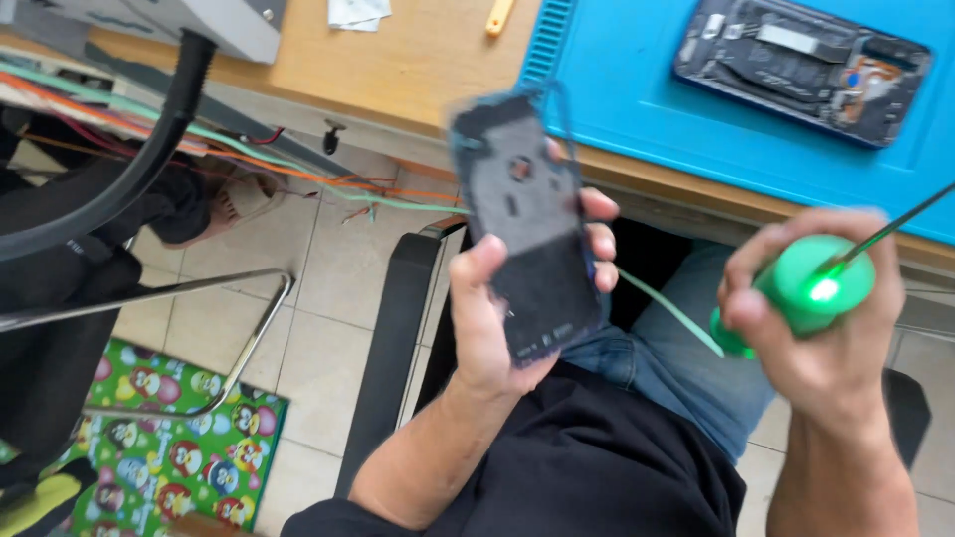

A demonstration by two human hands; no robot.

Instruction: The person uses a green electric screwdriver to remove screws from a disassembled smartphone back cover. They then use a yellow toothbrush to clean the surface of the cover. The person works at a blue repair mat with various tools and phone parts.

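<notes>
Two hands busy above the lap, phone body left on the mat

Left hand (497, 298) is clamped around a dark back cover (527, 229), thumb on the near edge, fingers wrapped behind the far edge. Cover is held upright-tilted over the lap, off the desk, inner face toward the camera. Its outline is blurred, so detail is hard to read.

Right hand (826, 338) is closed on a screwdriver (811, 283) with a green handle; its thin shaft angles up and right, tip out of frame. Hands are near each other but apart.

On the blue mat (637, 109) lies the opened phone (801, 65), insides facing up, well apart from both hands. A thin green strip (671, 308) runs between cover and screwdriver hand; I cannot tell what it is.

Risks, as I judge them: the cover sits over tiled floor (318, 298) rather than the desk (418, 60), so a slipped pinch would drop it. The shaft points loosely toward the mat, so a careless swing could scrape the exposed phone.
</notes>
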